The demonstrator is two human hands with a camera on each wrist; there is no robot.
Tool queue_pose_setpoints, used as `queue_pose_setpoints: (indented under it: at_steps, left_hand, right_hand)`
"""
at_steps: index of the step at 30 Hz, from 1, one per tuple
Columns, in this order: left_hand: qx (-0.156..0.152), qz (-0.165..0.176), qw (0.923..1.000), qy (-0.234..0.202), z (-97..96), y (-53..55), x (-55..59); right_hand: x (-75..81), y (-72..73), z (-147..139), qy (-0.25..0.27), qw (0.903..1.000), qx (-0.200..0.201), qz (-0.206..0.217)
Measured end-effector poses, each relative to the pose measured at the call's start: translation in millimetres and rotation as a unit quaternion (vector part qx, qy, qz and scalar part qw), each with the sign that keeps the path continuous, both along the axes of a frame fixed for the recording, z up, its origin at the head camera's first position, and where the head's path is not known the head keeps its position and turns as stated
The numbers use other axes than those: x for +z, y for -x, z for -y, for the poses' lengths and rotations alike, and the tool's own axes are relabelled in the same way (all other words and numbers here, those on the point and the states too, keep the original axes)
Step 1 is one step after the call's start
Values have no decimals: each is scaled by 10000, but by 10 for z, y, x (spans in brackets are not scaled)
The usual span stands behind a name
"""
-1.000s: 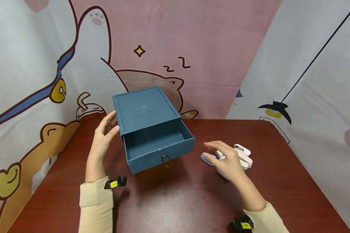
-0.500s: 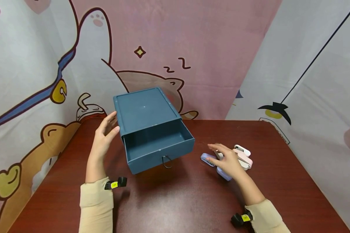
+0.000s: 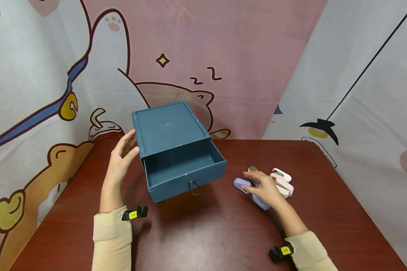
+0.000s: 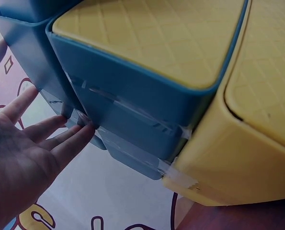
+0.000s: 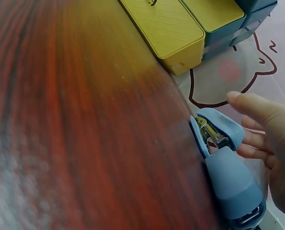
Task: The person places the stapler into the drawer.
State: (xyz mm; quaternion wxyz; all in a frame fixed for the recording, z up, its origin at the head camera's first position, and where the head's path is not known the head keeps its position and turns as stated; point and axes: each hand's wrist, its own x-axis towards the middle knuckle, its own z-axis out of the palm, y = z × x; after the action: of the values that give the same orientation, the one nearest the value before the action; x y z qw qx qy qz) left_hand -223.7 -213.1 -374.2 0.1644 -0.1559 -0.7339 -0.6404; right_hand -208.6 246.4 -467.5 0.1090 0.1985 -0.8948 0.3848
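A blue box with a drawer pulled out stands at the table's centre-left in the head view. At its left side is my left hand; in the left wrist view its spread fingertips touch a taped blue wall. My right hand reaches over several small things on the right, thumb and fingers apart. Under it shows a lavender-blue stapler, whose metal mechanism appears in the right wrist view. The hand partly hides it and a lavender piece; whether these are one object I cannot tell.
Behind the right hand lie a white item and a pale pink one, with a brownish-grey end beside the fingers. Yellow-topped boxes show in the wrist views. A patterned cloth hangs behind the brown table.
My right hand has shifted slightly right and lowered toward the small things, uncovering more of the lavender pieces and the brownish-grey end. The left hand and the box stay put.
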Motion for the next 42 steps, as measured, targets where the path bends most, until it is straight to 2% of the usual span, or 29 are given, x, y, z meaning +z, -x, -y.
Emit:
queue_pose_setpoints:
  at_steps: [14,27,35,42]
  left_hand:
    - [-15,85,10000,-32,-3,-8,8]
    - [29,111,9999,79,6,3,0]
    - [-23,119,9999,-6,2,1,-3]
    - [-16,126,9999,12,8,3,0]
  right_hand:
    - [-85,29,-26,-520,9984,-6,-204]
    - [-90,26,-22,-516,9977,-57,-436]
    - [14,-11,14,-367,9959,-71,-825]
    - [218,-64,82,-78,9943,-87,-1061]
